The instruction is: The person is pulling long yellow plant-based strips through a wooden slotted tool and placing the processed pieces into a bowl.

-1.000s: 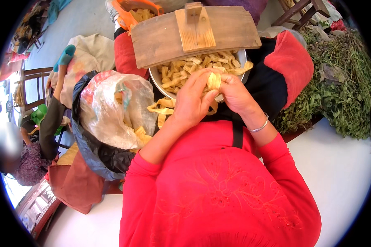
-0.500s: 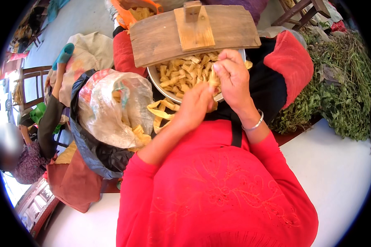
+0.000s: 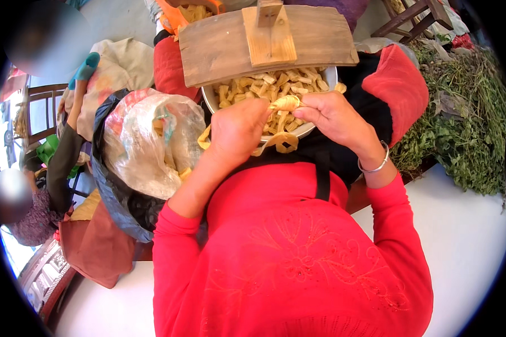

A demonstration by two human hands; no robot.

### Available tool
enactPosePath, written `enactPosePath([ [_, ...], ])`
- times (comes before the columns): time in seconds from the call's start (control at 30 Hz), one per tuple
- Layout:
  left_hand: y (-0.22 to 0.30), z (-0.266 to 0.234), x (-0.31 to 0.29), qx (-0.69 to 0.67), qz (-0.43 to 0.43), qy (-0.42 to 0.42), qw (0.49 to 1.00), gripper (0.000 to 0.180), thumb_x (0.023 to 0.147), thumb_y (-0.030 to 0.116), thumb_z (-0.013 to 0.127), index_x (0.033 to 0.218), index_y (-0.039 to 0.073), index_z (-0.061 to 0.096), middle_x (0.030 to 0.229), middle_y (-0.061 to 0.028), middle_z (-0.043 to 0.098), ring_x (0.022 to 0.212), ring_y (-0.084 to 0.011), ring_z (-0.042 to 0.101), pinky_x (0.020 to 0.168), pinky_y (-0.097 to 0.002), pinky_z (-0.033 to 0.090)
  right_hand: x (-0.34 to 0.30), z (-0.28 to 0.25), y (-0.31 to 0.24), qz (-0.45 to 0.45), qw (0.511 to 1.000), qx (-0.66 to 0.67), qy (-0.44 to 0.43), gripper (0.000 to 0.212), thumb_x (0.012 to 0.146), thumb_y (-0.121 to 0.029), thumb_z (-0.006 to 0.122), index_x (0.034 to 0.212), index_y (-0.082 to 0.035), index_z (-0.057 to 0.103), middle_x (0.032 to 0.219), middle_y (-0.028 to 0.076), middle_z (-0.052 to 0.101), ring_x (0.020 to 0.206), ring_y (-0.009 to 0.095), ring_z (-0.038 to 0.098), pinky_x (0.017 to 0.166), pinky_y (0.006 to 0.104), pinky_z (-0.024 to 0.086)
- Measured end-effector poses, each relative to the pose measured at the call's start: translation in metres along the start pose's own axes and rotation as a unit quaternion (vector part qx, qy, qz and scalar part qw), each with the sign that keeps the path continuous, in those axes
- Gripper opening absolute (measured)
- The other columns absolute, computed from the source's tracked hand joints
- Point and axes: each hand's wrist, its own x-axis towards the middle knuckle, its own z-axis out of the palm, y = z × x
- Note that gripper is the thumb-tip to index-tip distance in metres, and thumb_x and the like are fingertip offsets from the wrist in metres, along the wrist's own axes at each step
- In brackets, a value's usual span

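Observation:
A pale yellow strip is wound into a small knotted roll [image 3: 287,103], stretched between my two hands. My left hand [image 3: 236,128] is closed on the roll's left end, and loose strip [image 3: 284,142] loops below and beside it. With thumb and fingers, my right hand [image 3: 338,117] pinches the other end; a silver bangle circles that wrist. Under the hands stands a white-rimmed bowl [image 3: 305,131], full of similar short yellow rolls [image 3: 258,87]. A wooden board [image 3: 213,53] with a wooden block on it covers the bowl's far part.
To the left, a clear plastic bag [image 3: 152,135] holding yellow strips sits inside a dark bag [image 3: 109,180]. An orange bag [image 3: 171,14] with yellow pieces lies beyond the board. Green plants [image 3: 461,135] are heaped at right. Another person [image 3: 34,219] sits at far left.
My hands have drawn apart, the right one moving rightward and the left one leftward. The wound roll between them has come into plain view, pulled taut sideways.

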Motion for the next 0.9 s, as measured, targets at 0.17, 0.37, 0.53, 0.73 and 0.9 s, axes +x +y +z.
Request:
enactPosePath([
  [0.17,-0.008,-0.027,-0.003,-0.238,-0.154,-0.205,0.937,0.016,0.093,0.013,0.059,0.09,-0.002,0.062,0.071,-0.0056,0.055,0.066,-0.0136,0.05,0.062,-0.0281,0.043,-0.013,-0.008,0.003,-0.13,0.982,-0.136,0.01,0.027,0.088,-0.024,0.064,0.081,0.001,0.058,0.073,0.015,0.057,0.066,0.03,0.053,0.059,0.0375,0.043],
  [0.37,-0.01,-0.018,0.009,-0.344,-0.206,-0.241,0.884,0.03,0.097,0.026,0.054,0.082,0.001,0.061,0.068,0.0022,0.044,0.066,-0.0075,0.04,0.059,-0.0234,0.035,0.002,-0.023,-0.007,-0.041,0.989,0.115,0.08,0.03,0.089,-0.023,0.063,0.107,0.001,0.063,0.091,0.013,0.067,0.082,0.018,0.065,0.073,0.0285,0.05],
  [0.53,-0.016,-0.007,0.024,-0.427,-0.213,-0.25,0.843,0.029,0.095,0.027,0.055,0.081,0.002,0.062,0.065,0.0043,0.043,0.063,-0.0063,0.038,0.056,-0.0235,0.034,0.023,-0.017,-0.03,-0.05,0.998,-0.026,-0.038,0.023,0.088,-0.023,0.063,0.095,-0.001,0.063,0.079,0.014,0.063,0.068,0.021,0.06,0.064,0.0315,0.048],
  [0.73,-0.03,-0.011,0.019,-0.424,-0.237,-0.255,0.837,0.031,0.094,0.03,0.057,0.08,0.004,0.064,0.062,0.0068,0.042,0.058,-0.0043,0.035,0.053,-0.0209,0.029,0.014,-0.028,-0.001,0.008,0.999,0.023,-0.036,0.013,0.087,-0.009,0.062,0.077,-0.002,0.058,0.071,0.004,0.06,0.06,0.009,0.054,0.057,0.0248,0.046],
  [0.9,-0.025,-0.008,0.017,-0.435,-0.228,-0.216,0.844,0.028,0.095,0.026,0.057,0.083,0.002,0.065,0.065,0.0063,0.046,0.062,-0.0051,0.039,0.056,-0.0211,0.033,0.018,-0.017,0.001,0.006,0.96,0.278,0.021,0.021,0.09,-0.015,0.063,0.103,0.001,0.06,0.093,0.003,0.063,0.086,0.007,0.056,0.076,0.0224,0.046],
])
